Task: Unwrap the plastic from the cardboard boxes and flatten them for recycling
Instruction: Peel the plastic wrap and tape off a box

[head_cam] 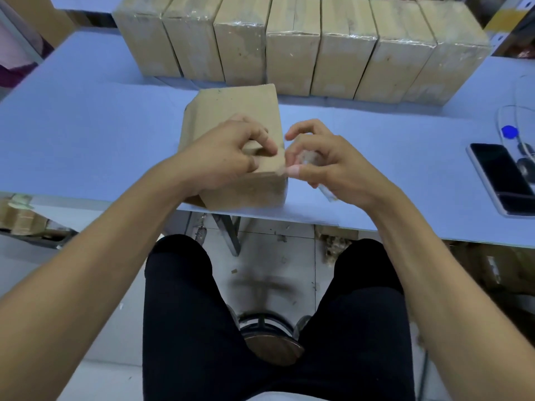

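Both forearms reach forward — left hand (224,157) curled, right hand (324,163) pinching, thumbs nearly meeting.

A brown rectangular cardboard box (234,117) lies near the table's front edge; seven plastic-wrapped brown cardboard boxes (301,44) stand upright in a row behind it.

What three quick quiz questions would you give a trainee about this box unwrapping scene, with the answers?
1. True or false: the left hand rests on top of the near cardboard box.
2. Which hand pinches clear plastic wrap at the box's near right corner? A) left hand B) right hand
3. What lies on the blue table at the far right?

Key:
1. True.
2. B.
3. A smartphone, screen dark, with a cable beside it. The row of wrapped boxes stands farther back.
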